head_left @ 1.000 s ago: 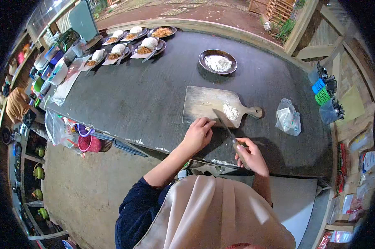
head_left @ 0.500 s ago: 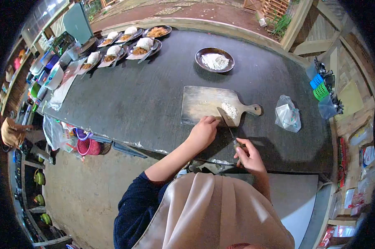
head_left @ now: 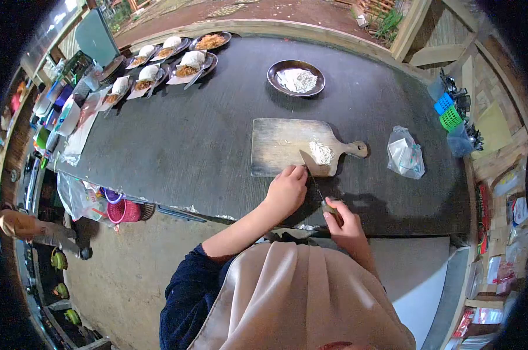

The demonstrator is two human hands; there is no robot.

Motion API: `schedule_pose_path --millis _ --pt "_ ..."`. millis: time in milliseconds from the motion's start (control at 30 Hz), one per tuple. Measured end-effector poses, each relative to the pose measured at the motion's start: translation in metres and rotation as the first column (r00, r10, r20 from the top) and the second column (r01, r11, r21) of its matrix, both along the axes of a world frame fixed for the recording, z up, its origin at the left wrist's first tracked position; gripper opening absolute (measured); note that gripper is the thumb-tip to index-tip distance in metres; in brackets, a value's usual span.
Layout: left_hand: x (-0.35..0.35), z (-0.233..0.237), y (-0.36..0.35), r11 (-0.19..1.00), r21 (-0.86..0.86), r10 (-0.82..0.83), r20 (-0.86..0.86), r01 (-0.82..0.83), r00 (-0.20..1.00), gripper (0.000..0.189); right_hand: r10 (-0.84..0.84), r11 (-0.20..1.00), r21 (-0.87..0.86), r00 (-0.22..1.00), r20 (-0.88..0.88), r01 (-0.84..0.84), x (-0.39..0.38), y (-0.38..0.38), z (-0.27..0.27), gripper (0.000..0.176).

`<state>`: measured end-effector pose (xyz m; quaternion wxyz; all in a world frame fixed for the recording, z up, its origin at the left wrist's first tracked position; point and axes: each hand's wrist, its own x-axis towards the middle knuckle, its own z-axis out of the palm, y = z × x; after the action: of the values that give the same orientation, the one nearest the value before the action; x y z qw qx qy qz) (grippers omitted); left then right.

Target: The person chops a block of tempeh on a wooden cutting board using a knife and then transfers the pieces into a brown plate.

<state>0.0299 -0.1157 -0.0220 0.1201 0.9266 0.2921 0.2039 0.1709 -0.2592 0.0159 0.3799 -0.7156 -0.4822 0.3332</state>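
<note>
A wooden cutting board (head_left: pixel 275 153) lies on the dark table, with a small heap of chopped pale food (head_left: pixel 320 153) near its handle end. My right hand (head_left: pixel 345 220) grips a knife (head_left: pixel 314 182) by its handle; the blade reaches over the board's near edge. Beside the blade, my left hand (head_left: pixel 288 188) rests at that edge with its fingers bent together; what lies under the fingertips is too hidden to name. Beyond the board is a dark plate (head_left: pixel 274 85) holding white, finely cut food.
Several plates with rice and brown food (head_left: pixel 192 59) stand at the table's back left. A plastic bag (head_left: pixel 405 154) lies right of the board. Cutlery holders (head_left: pixel 450 119) are at the right edge. A person in brown (head_left: pixel 20 224) is at the far left.
The knife tip has shifted left on the board, and my right hand has moved slightly left and up. The person at the far left has moved, and the camera view has shifted slightly.
</note>
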Motion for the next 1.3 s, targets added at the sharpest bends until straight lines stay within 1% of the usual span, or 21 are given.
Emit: schedule_pose_path --millis 67,167,300,333,367,433,500,567,600,700,733,833,900,967,1033,1067,1100,1167,1233,1267,1300 --pt "0.001 -0.003 -0.001 1.0 0.007 0.014 0.015 -0.014 1.0 0.04 0.029 0.99 0.139 0.999 0.018 -0.032 0.004 0.011 -0.016 0.03" --pt "0.001 -0.002 -0.002 0.999 0.01 0.033 -0.001 -0.033 0.999 0.041 0.065 0.997 -0.017 0.971 -0.23 -0.071 0.018 0.012 -0.006 0.033" --pt "-0.001 -0.001 -0.002 0.999 -0.009 0.035 0.021 -0.035 0.999 0.041 0.105 0.995 0.019 0.981 -0.165 -0.103 0.018 -0.008 -0.015 0.033" --pt "-0.001 -0.001 -0.002 0.999 -0.032 0.033 0.022 -0.033 0.999 0.042 0.107 0.989 0.118 0.986 -0.131 -0.092 0.008 -0.002 -0.02 0.033" --pt "-0.001 -0.001 -0.003 0.998 -0.058 0.03 0.022 -0.029 0.999 0.042 0.103 0.99 0.11 0.986 -0.135 -0.088 0.006 -0.001 -0.018 0.033" --pt "-0.001 -0.003 -0.003 0.998 -0.049 0.029 0.035 -0.028 0.999 0.042 -0.002 0.997 -0.075 0.964 -0.265 -0.018 0.004 0.007 -0.003 0.032" --pt "0.0 -0.003 -0.002 0.999 -0.022 0.029 0.054 -0.028 0.998 0.042 0.008 0.999 -0.045 0.959 -0.283 -0.022 0.011 0.004 0.003 0.031" --pt "-0.001 -0.002 -0.001 0.997 -0.069 0.036 0.05 -0.033 0.998 0.042 0.008 0.987 -0.153 0.966 -0.259 -0.049 0.013 -0.002 0.015 0.032" --pt "-0.001 -0.002 -0.001 0.997 -0.069 0.039 0.049 -0.035 0.998 0.042 0.094 0.995 0.039 0.984 -0.15 -0.089 0.014 -0.003 -0.007 0.032" --pt "-0.003 -0.002 -0.004 0.998 -0.063 0.019 0.058 -0.015 0.998 0.042 0.05 0.997 0.065 0.965 -0.258 -0.034 0.008 0.01 -0.031 0.031" --pt "-0.003 -0.001 -0.003 0.999 -0.045 0.019 0.056 -0.017 0.998 0.042 0.006 1.0 -0.025 0.954 -0.299 -0.014 0.005 0.013 -0.007 0.029" --pt "-0.004 -0.002 -0.001 0.999 -0.039 0.015 0.053 -0.013 0.998 0.042 0.072 0.989 -0.107 0.967 -0.244 -0.101 0.017 0.006 0.007 0.033" --pt "-0.003 -0.003 0.0 0.998 -0.06 0.02 0.059 -0.016 0.998 0.042 0.13 0.991 0.048 0.98 -0.154 -0.124 0.015 0.001 -0.022 0.033" --pt "-0.004 -0.002 -0.001 0.999 -0.04 0.019 0.072 -0.016 0.997 0.042 0.069 0.998 0.006 0.983 -0.171 -0.069 0.005 0.006 -0.024 0.031" --pt "-0.004 -0.002 -0.001 0.999 -0.041 0.006 0.08 -0.003 0.997 0.043 0.108 0.989 0.113 0.981 -0.16 -0.09 0.007 0.017 -0.029 0.031" --pt "-0.005 -0.001 0.0 0.999 -0.032 -0.008 0.094 0.011 0.996 0.043 0.008 0.994 -0.101 0.969 -0.246 -0.034 0.008 0.017 -0.004 0.029" --pt "-0.005 -0.001 0.0 1.0 -0.026 -0.012 0.093 0.014 0.996 0.043 0.012 0.979 -0.186 0.941 -0.339 -0.079 0.014 0.015 0.01 0.029" --pt "-0.006 -0.002 0.0 0.998 -0.057 0.004 0.105 0.002 0.995 0.043 0.135 0.99 -0.021 0.982 -0.135 -0.139 0.016 0.005 0.0 0.032" --pt "-0.006 -0.001 0.001 0.998 -0.065 0.007 0.093 -0.001 0.996 0.042 0.138 0.966 0.21 0.988 0.072 -0.15 0.01 0.002 -0.035 0.032" --pt "-0.005 -0.001 0.001 0.997 -0.073 0.004 0.081 0.002 0.997 0.041 0.072 0.85 0.486 0.958 0.278 -0.205 0.003 0.014 -0.043 0.031" --pt "-0.004 -0.001 0.001 0.997 -0.077 0.003 0.078 0.003 0.997 0.041 0.072 0.852 0.483 0.959 0.276 -0.203 0.006 0.016 -0.042 0.031"
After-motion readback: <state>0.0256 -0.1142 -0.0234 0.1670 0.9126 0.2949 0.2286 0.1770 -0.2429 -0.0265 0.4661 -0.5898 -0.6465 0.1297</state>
